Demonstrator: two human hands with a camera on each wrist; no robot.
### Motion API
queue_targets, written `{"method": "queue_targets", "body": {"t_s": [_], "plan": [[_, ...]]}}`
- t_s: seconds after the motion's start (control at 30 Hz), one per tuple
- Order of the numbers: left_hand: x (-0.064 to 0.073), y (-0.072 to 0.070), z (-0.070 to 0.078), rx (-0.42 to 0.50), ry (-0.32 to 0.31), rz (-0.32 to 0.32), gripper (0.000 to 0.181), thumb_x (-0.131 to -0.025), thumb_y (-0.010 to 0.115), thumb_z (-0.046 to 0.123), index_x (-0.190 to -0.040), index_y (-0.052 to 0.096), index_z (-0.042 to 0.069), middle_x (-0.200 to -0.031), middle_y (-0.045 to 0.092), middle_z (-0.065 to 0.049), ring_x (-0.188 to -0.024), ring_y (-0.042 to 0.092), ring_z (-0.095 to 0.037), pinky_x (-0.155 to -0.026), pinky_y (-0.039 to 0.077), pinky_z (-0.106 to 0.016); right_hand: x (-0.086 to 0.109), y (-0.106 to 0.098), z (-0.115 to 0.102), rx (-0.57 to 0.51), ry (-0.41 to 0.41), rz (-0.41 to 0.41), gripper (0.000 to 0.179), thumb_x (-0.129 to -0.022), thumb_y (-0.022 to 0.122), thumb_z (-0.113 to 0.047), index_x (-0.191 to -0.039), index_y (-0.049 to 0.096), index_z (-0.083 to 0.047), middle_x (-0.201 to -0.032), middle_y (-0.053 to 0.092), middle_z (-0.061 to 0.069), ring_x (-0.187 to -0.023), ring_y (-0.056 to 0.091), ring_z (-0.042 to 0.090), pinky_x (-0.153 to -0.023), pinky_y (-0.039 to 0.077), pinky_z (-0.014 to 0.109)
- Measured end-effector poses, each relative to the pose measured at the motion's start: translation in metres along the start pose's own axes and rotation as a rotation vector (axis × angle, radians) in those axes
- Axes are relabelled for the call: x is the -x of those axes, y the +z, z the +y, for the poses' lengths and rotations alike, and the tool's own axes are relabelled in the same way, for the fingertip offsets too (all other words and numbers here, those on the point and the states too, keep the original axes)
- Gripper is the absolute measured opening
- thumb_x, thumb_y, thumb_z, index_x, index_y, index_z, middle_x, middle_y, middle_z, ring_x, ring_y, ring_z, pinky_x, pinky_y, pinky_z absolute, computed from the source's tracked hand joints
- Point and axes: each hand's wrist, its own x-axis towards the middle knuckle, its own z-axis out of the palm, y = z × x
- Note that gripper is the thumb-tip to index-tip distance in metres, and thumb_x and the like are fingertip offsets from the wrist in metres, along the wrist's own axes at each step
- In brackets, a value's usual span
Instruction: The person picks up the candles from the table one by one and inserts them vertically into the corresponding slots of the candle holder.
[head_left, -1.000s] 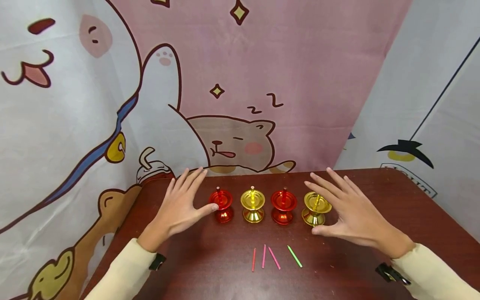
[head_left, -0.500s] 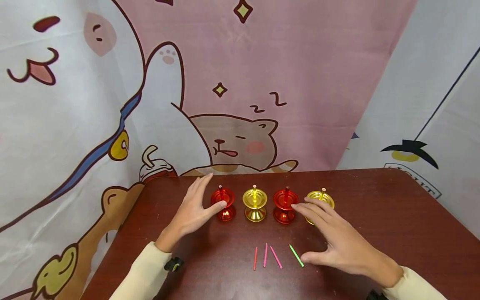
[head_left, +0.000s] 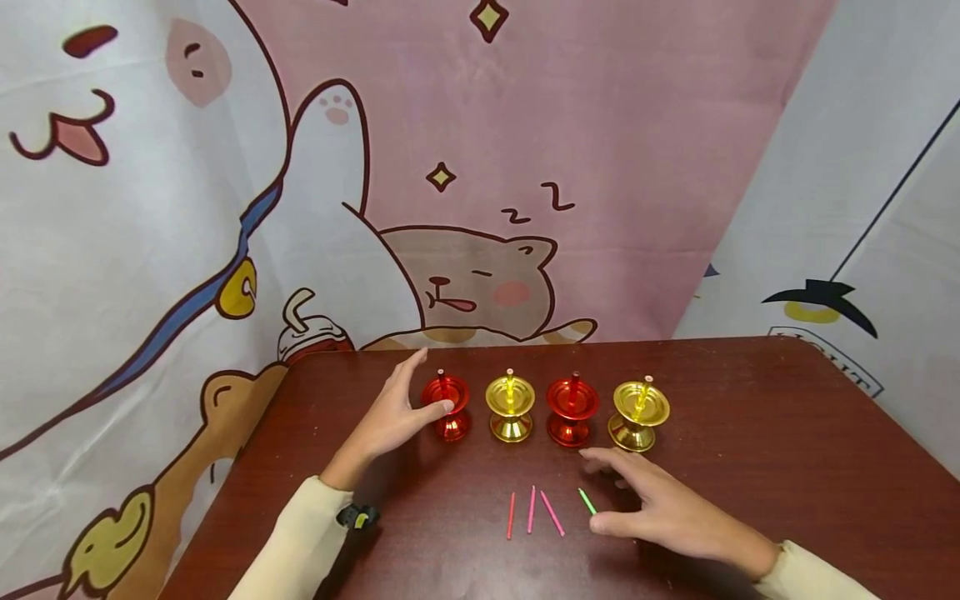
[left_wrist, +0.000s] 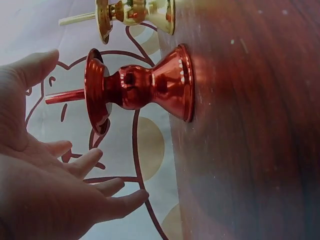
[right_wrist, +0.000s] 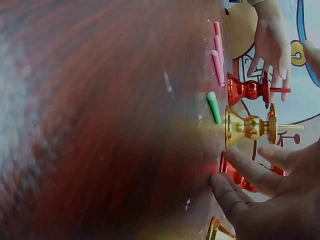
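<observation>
My left hand [head_left: 390, 418] hovers at the leftmost red candle holder [head_left: 453, 427], thumb and fingers spread. In the left wrist view that holder [left_wrist: 137, 87] stands between my thumb and fingers, apart from both. My right hand [head_left: 660, 504] is low over the table, fingers bent loosely and thumb apart from them. Its thumb overlaps the lower end of a thin green candle [head_left: 586, 499] in the head view. The right wrist view shows the green candle [right_wrist: 214, 108] lying on the wood, with the right fingers clear of it.
A gold holder [head_left: 512, 429], another red holder [head_left: 568, 431] and another gold holder [head_left: 632, 435] continue the row rightward. One red candle [head_left: 511, 517] and two pink candles, left [head_left: 532, 510] and right [head_left: 552, 513], lie left of the green one. A printed cloth [head_left: 600, 167] hangs behind the table [head_left: 750, 433].
My right hand has come down from the rightmost gold holder toward the green candle, uncovering that holder. My left hand has shifted slightly right, closer about the leftmost red holder.
</observation>
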Motion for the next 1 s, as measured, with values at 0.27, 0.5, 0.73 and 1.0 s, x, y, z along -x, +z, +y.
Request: {"method": "queue_targets", "body": {"t_s": [0.27, 0.5, 0.73, 1.0], "plan": [[-0.006, 0.004, -0.005, 0.104, -0.036, -0.036, 0.099, -0.094, 0.086, 0.027, -0.173, 0.028, 0.010, -0.173, 0.036, -0.021, -0.160, 0.031, -0.048, -0.123, 0.029, -0.073, -0.008, 0.002, 0.017, -0.064, -0.019, 0.023, 0.064, -0.090, 0.094, -0.026, -0.139, 0.063, 0.001, -0.116, 0.069, 0.002, -0.101, 0.066, 0.017, -0.082, 0.057, 0.031], [-0.009, 0.005, -0.009, 0.203, -0.064, -0.084, 0.100, -0.094, 0.086, 0.018, -0.172, 0.025, 0.006, -0.173, 0.033, -0.026, -0.158, 0.032, -0.052, -0.123, 0.032, -0.071, -0.010, 0.006, 0.027, 0.006, -0.112, 0.013, 0.050, -0.084, 0.099, -0.023, -0.121, 0.073, -0.003, -0.102, 0.067, -0.006, -0.089, 0.062, 0.008, -0.072, 0.055, 0.029], [-0.007, 0.003, -0.010, 0.211, -0.071, -0.125, 0.095, -0.097, 0.085, 0.018, -0.172, 0.027, 0.006, -0.172, 0.035, -0.026, -0.159, 0.033, -0.050, -0.123, 0.033, -0.069, -0.014, 0.008, 0.028, 0.055, -0.119, -0.001, 0.046, -0.079, 0.102, -0.025, -0.113, 0.076, -0.009, -0.096, 0.064, -0.012, -0.086, 0.060, 0.005, -0.071, 0.053, 0.028], [-0.006, 0.003, -0.011, 0.234, -0.055, -0.175, 0.092, -0.098, 0.083, 0.019, -0.171, 0.028, 0.005, -0.169, 0.042, -0.023, -0.155, 0.041, -0.045, -0.122, 0.038, -0.064, -0.016, 0.009, 0.028, 0.058, -0.116, 0.000, 0.038, -0.075, 0.103, -0.020, -0.102, 0.075, -0.018, -0.089, 0.063, -0.015, -0.081, 0.060, 0.003, -0.069, 0.053, 0.026]]}}
